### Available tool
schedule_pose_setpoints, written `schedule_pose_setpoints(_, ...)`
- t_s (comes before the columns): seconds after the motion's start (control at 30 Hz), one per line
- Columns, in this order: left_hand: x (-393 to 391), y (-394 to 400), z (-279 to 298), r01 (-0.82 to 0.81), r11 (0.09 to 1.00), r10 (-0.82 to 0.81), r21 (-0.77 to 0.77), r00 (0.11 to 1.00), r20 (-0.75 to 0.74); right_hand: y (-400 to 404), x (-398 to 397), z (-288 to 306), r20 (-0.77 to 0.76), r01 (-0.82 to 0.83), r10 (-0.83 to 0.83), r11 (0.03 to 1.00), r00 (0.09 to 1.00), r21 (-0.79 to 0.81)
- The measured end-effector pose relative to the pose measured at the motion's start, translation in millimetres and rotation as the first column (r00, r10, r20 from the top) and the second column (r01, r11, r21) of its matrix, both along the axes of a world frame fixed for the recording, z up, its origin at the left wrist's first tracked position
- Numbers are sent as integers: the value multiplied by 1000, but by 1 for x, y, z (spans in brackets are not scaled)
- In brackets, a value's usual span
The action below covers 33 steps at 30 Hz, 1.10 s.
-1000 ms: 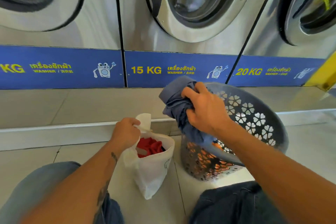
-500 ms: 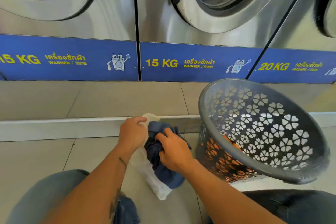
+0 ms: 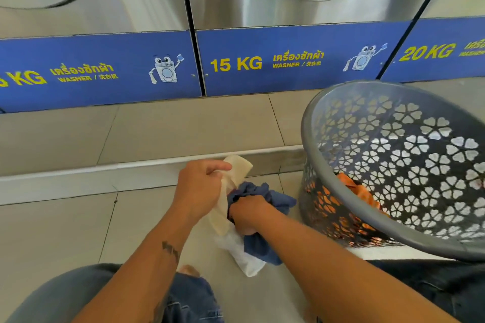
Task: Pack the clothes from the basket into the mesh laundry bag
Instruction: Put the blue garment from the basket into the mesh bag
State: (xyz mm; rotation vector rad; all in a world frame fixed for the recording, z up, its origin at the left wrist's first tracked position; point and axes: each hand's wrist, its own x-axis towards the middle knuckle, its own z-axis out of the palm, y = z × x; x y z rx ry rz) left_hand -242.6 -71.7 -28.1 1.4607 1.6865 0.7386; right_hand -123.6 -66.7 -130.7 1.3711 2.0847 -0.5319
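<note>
Head view, floor level before the washers point(image 3: 301, 2). Basket point(image 3: 367, 214): grey, flower-pierced, tilted, right of both hands; orange clothes point(image 3: 353, 186) inside, partly hidden by its wall. Mesh laundry bag point(image 3: 233, 241): white, on the floor tiles; its mouth is hidden by the hands. Blue garment point(image 3: 262, 246): bunched at the bag's mouth, partly inside. Left hand point(image 3: 200, 187): grip curled, pinching the bag's cream rim upward. Right hand point(image 3: 249, 211): grip closed around the blue garment, fingertips out of sight.

Beige tiled floor point(image 3: 65, 231), grey basket point(image 3: 433, 240), white mesh bag point(image 3: 242, 257) on it
</note>
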Motion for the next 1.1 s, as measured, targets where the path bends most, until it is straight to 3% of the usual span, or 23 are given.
schedule_pose_setpoints(0.1,-2,0,-1,-78,997,78,-4,996,-42,3,3,15,-4,10,-11,994,1000,-113)
schedule_pose_setpoints(0.2,-1,0,-5,-81,997,79,-19,993,-88,-12,11,24,-304,143,-163,986,939,-87)
schedule_pose_setpoints(0.27,0,1,-7,-68,997,65,-26,992,-111,-27,18,24,-611,347,-275,938,743,1)
schedule_pose_setpoints(0.33,0,1,-7,-64,997,60,-31,991,-120,-41,20,16,-770,563,-362,826,526,-4)
schedule_pose_setpoints(0.4,-1,-1,-5,-53,998,49,-30,992,-113,-44,17,4,-805,675,-463,730,371,-109)
schedule_pose_setpoints(0.47,-2,-3,-4,-31,999,28,-26,994,-103,-38,14,-12,-779,719,-610,606,146,-340)
schedule_pose_setpoints(0.5,-2,-4,-4,-23,999,20,-25,995,-97,-33,14,-19,-744,725,-663,554,88,-408)
schedule_pose_setpoints(0.53,-2,-4,-4,-21,999,18,-26,996,-92,-30,15,-18,-708,735,-700,529,96,-423)
schedule_pose_setpoints(0.57,-3,-4,-4,-25,999,23,-28,996,-88,-27,17,-13,-681,737,-710,557,182,-383)
schedule_pose_setpoints(0.67,-4,-1,-7,-59,998,57,-24,995,-80,-28,23,1,-537,677,-574,736,618,-8)
schedule_pose_setpoints(0.7,-4,0,-8,-78,997,76,-26,994,-74,-29,25,5,-499,638,-521,765,693,88)
schedule_pose_setpoints(0.77,-2,1,-9,-132,991,130,-36,990,-55,-31,24,4,-474,575,-469,812,745,100)
schedule_pose_setpoints(0.83,0,1,-8,-195,980,194,-38,980,-33,-36,23,2,-543,505,-388,860,744,77)
schedule_pose_setpoints(0.93,0,0,-9,-247,968,247,-30,969,-9,-49,18,0,-613,314,-58,894,788,319)
schedule_pose_setpoints(1.03,0,1,-11,-224,974,225,-35,974,25,-49,4,-12,-542,112,227,846,809,522)
schedule_pose_setpoints(1.1,1,1,-7,-161,986,164,-37,984,76,-42,-4,-15,-429,-10,279,847,859,531)
